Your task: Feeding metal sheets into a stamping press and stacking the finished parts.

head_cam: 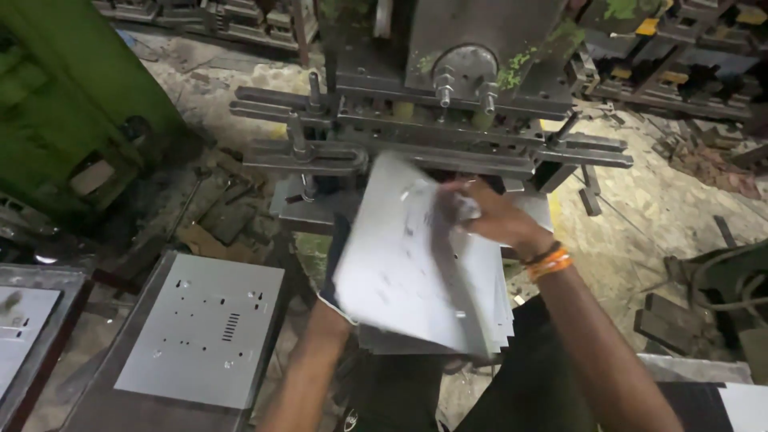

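A stack of pale grey sheet-metal plates is held tilted in front of a press machine. My left hand is under the stack's near left corner, mostly hidden by it. My right hand grips the top plate at its far right edge, close to the press bed. An orange and black band is on my right wrist. The top plate is blurred.
A punched grey plate lies on a stand at lower left, another plate further left. A green machine body stands at left. Scrap and metal parts litter the floor. A white sheet corner shows at lower right.
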